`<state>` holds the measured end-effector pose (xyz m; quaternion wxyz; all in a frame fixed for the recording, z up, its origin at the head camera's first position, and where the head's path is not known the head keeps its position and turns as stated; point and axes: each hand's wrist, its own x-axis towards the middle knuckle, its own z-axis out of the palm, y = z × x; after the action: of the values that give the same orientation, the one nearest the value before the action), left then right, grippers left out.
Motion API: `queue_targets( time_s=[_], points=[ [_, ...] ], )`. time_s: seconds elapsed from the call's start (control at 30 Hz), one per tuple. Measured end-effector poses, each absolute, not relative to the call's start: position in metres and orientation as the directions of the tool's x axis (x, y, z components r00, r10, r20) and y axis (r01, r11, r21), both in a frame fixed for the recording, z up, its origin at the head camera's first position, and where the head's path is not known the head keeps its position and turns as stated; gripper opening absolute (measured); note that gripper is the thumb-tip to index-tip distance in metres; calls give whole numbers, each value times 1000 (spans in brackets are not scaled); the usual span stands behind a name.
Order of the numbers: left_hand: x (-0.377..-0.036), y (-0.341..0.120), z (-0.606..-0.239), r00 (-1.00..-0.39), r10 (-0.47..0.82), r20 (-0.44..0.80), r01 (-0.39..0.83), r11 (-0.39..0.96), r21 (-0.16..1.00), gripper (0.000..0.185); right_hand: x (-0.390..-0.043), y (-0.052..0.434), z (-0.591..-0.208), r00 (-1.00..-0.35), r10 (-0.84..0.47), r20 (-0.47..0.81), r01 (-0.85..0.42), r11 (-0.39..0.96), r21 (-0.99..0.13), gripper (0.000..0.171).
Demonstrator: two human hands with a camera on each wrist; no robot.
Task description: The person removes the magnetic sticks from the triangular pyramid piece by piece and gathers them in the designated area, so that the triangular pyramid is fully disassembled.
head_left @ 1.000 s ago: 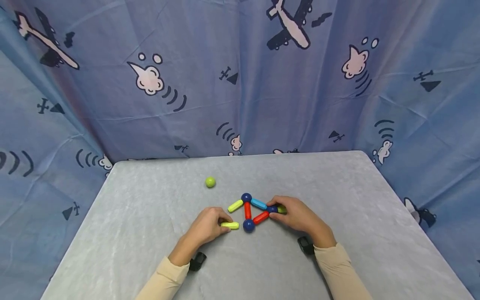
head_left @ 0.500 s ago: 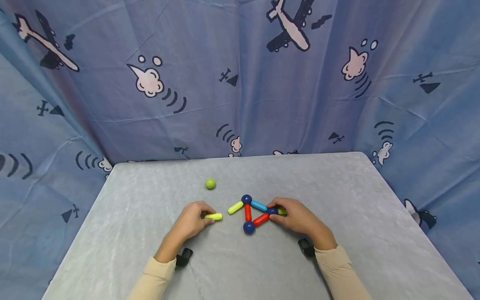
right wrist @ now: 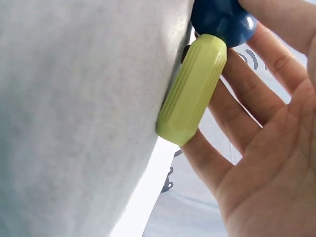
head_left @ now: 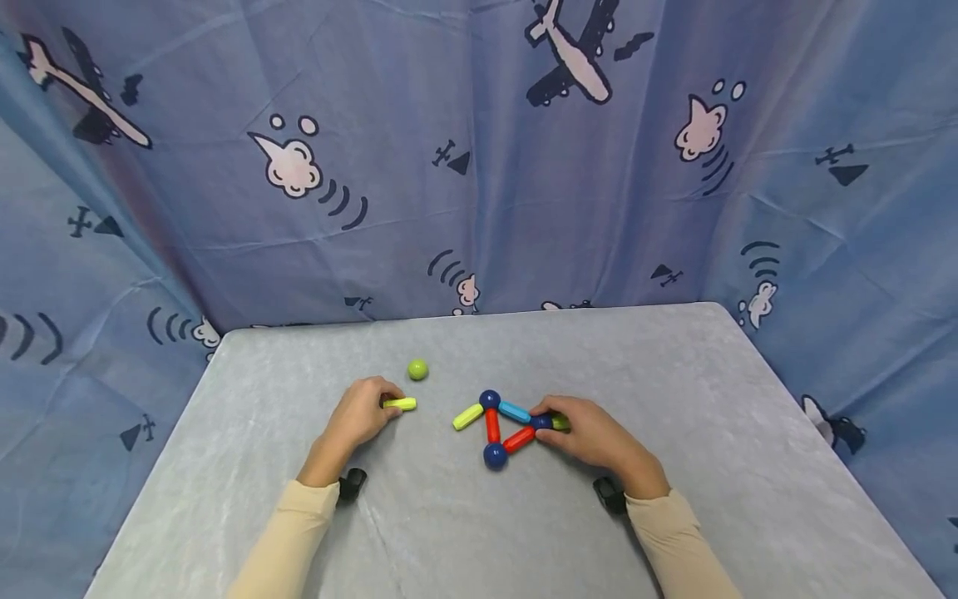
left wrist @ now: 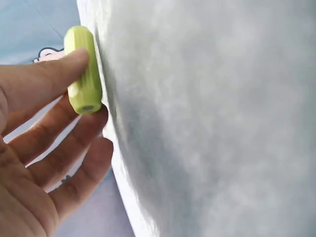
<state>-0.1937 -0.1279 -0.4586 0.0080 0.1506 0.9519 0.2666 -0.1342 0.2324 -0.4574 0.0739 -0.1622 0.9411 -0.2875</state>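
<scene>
On the grey table (head_left: 674,374) lies a flat figure of magnetic sticks and balls: a red stick (head_left: 492,425), a second red stick (head_left: 520,438), a blue stick (head_left: 515,411), a lime stick (head_left: 467,416) and dark blue balls (head_left: 490,399) (head_left: 495,455). My right hand (head_left: 580,428) pinches the figure's right corner, a dark blue ball (right wrist: 222,19) with a lime stick (right wrist: 193,89) joined to it. My left hand (head_left: 361,412) pinches a loose lime stick (head_left: 400,403) (left wrist: 83,69) against the table, left of the figure and just below a green ball (head_left: 417,369).
A blue cloth (head_left: 479,166) printed with planes and clouds hangs behind and beside the table. The table's back edge (head_left: 464,314) runs just beyond the green ball. Both arms wear cream sleeves (head_left: 284,541).
My left hand has carried the loose lime stick up and to the left, away from the lower blue ball and towards the green ball. The right hand and the figure have stayed put.
</scene>
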Motion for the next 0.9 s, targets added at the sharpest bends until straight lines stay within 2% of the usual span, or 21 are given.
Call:
queue_targets(
  time_s=[0.4,0.9],
  points=[
    [-211,-132,-459,-960,280,27,262,852,454,17,-136,233,-458,-936,-348,-54,-258,781,-568,27],
    [-211,-132,-459,-954,297,32,280,852,443,19,-136,234,-458,-932,-357,-55,-267,784,-560,28]
  ],
)
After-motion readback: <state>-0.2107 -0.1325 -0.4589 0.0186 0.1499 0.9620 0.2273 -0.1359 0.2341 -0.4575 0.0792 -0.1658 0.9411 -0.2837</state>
